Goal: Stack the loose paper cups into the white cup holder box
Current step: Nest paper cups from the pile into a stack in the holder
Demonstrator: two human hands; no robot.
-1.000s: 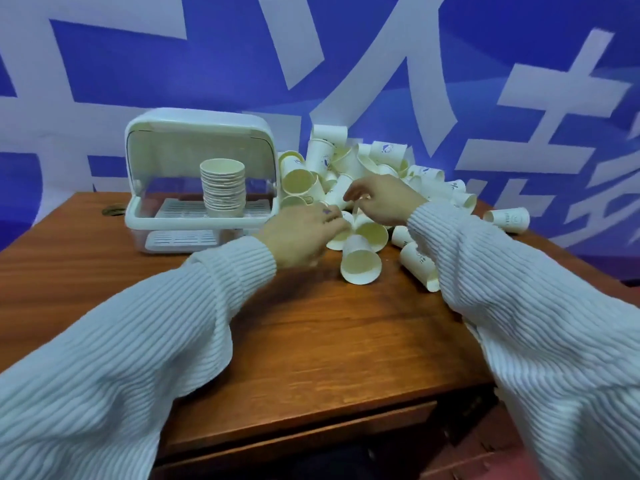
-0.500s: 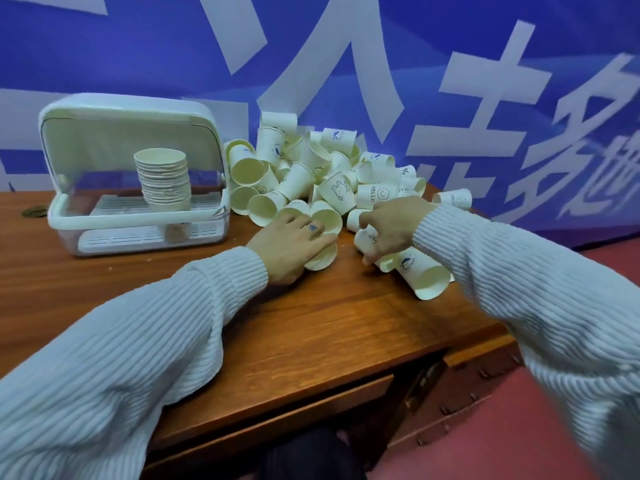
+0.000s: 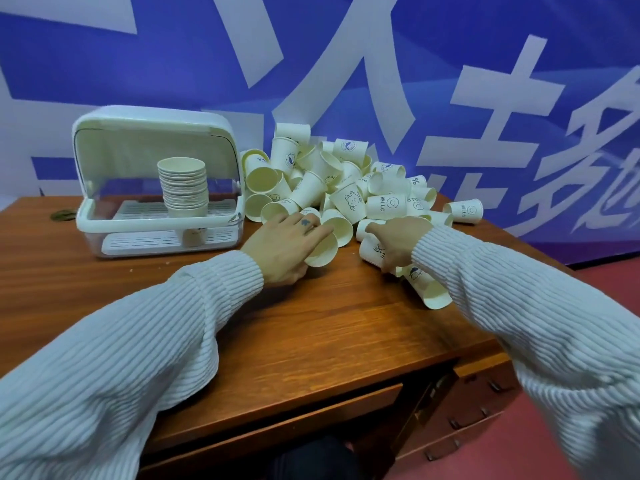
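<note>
A white cup holder box (image 3: 104, 223) with its lid raised stands on the wooden table at the left, and a stack of nested paper cups (image 3: 183, 183) stands inside it. To its right lies a heap of loose paper cups (image 3: 341, 188). At the heap's near edge my left hand (image 3: 287, 245) grips a paper cup (image 3: 323, 251) lying on its side, mouth toward me. My right hand (image 3: 398, 242) grips another paper cup (image 3: 372, 250) with a printed drawing on it.
A lone cup (image 3: 465, 211) lies on its side at the table's far right. Another cup (image 3: 429, 291) lies by my right sleeve near the table's right edge. A blue and white banner (image 3: 346, 64) hangs behind. Drawers (image 3: 460, 410) sit under the table.
The view shifted left between the earliest frame and now. My right hand left the middle of the heap and came down to a cup at its near right edge. My left hand keeps its cup.
</note>
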